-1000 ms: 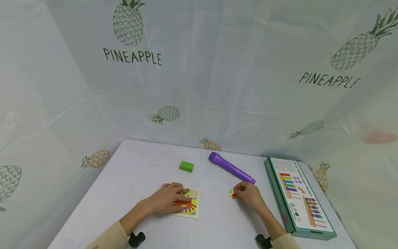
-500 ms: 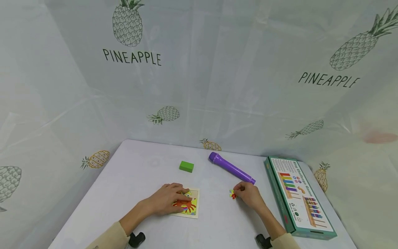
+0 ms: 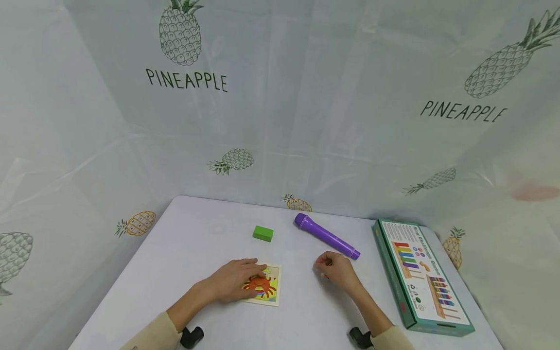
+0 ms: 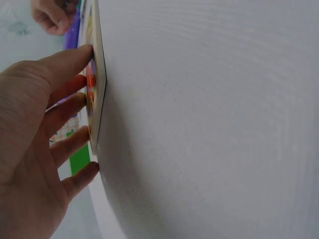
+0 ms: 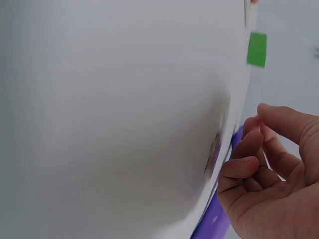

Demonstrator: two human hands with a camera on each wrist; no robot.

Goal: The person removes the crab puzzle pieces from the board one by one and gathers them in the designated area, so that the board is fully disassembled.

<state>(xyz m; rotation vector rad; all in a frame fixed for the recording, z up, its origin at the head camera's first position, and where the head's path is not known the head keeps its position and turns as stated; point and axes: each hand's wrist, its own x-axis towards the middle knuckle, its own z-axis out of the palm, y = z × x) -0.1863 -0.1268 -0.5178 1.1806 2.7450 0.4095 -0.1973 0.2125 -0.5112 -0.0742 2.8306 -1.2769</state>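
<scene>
We see the left hand (image 3: 234,280) laid over the left part of a small square board (image 3: 265,288), its fingers spread and fairly straight, thumb at the near side, clasping nothing. The board lies flat on the white surface (image 3: 297,311), its red crab on yellow partly covered; from the left wrist we make out the little finger reaching past its edge to touch the surface. Well apart on the other side, the right hand (image 3: 339,271) has its fingers curled and its thumb close to the forefinger; we cannot tell whether it pinches anything. In the right wrist view we notice a small, flat, blurred thing (image 5: 215,152) near those fingers. Just beyond this hand lies a purple toy microphone (image 3: 325,236), set slantwise. We find a green block (image 3: 263,233) behind the board, and a green-edged game box (image 3: 422,274) lies at the right.
</scene>
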